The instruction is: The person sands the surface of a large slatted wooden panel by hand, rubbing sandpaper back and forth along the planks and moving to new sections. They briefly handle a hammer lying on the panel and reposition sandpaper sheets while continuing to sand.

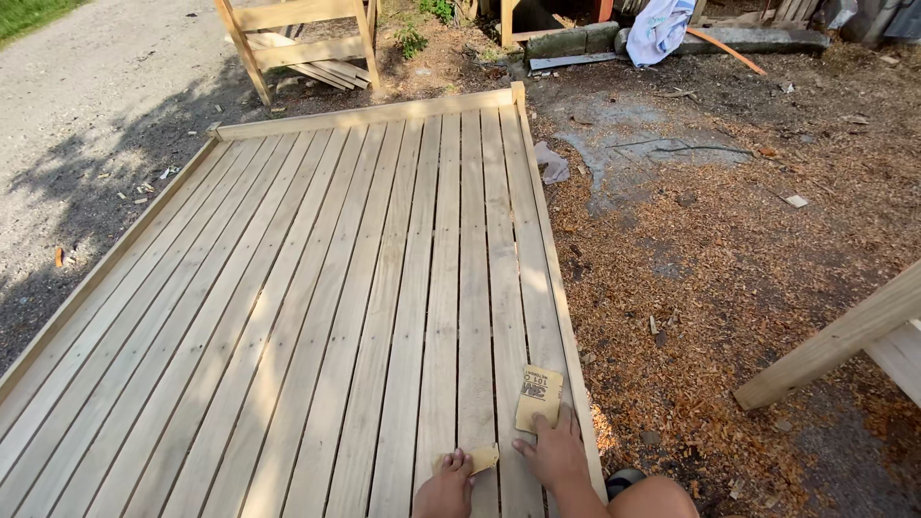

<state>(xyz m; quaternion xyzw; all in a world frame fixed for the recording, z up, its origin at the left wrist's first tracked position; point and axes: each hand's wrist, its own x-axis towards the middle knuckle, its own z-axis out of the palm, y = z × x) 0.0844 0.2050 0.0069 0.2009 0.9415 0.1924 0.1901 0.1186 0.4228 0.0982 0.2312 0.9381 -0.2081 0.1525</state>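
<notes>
Currently, in the head view, both hands rest at the near end of a slatted wooden panel (pixel 317 288) that lies flat on the ground, its boards running lengthwise away from the person toward a far cross rail (pixel 365 113). The right hand (pixel 554 451) lies palm-down with fingers spread and flat, pressing the near edge of a sheet of sandpaper (pixel 538 397) against the boards beside the panel's right edge rail; it pins the sheet and does not curl around it. The sheet extends directly ahead of the right hand, long axis parallel to the slats, and lies closer to this hand than to the other. It is tan, roughly rectangular, backing side up with dark print, and slightly curled at one corner. The left hand (pixel 447 487) sits just left of the right hand and partly out of frame, fingers bent down onto a smaller sandpaper scrap (pixel 483 458), which it holds against the wood; how tightly it is held cannot be determined. The scrap lies between the two hands. To the right of the panel, wood shavings (pixel 691 288) cover the soil, and a bare knee (pixel 652 499) shows at the lower edge.
</notes>
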